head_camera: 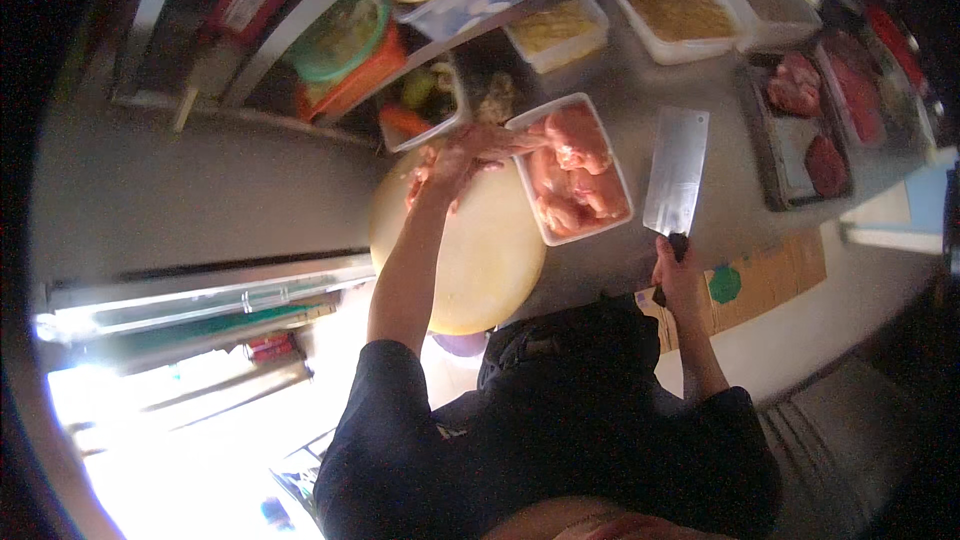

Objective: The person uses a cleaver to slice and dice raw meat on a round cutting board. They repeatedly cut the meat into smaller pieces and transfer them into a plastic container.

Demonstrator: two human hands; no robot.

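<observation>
My right hand [681,277] grips the dark handle of a cleaver [676,169], its broad steel blade pointing away from me over the counter. My left hand [469,150] is blurred, above the far part of a round cutting board [487,247]. Its fingers point right, reaching the edge of a white plastic tray [589,237] filled with raw meat [577,139]. Whether those fingers grip the meat is unclear. Small pieces of raw meat [420,184] show on the board beside my left wrist.
A dark tray [787,157] with raw meat lies at the right. Tubs of yellowish food [559,26] and brown food [679,7] stand at the back. A vegetable container [420,94] sits behind the board. Cardboard [772,281] lies along the counter's near edge.
</observation>
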